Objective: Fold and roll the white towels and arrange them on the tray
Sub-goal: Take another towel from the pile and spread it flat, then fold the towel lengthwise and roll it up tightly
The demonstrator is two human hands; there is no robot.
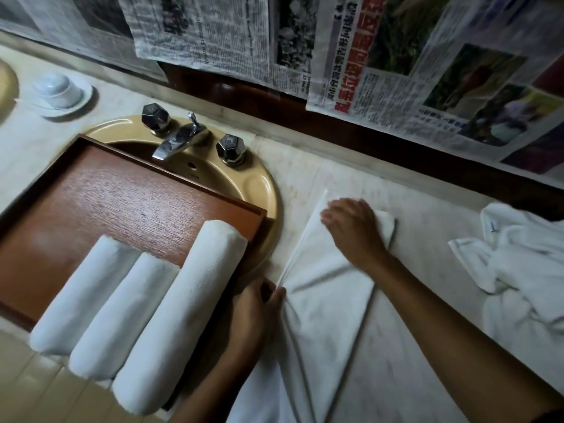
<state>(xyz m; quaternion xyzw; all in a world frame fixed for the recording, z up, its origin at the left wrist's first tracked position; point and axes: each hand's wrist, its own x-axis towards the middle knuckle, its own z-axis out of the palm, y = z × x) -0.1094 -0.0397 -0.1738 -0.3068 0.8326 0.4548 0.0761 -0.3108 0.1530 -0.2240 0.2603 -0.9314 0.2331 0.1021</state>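
1. The tray [91, 190] lies across the sink [265, 187]. Three rolled towels [122, 315] lie side by side at its near right end, and bare wood shows beyond them and to their left.
2. The left hand [253, 309] pinches the left edge of the folded towel [329, 300], just beside the tray's right rim. Creases fan out from the pinch.
3. The folded towel lies on the counter [427, 227], its long axis running from the wall side toward the person.
4. The right hand [351, 227] curls over the towel's thick far end, so the roll likely travels toward the person, with this hand leading.
5. The loose towels [525, 264] are heaped well apart on the right, and a strip of counter shows between them and the folded towel.
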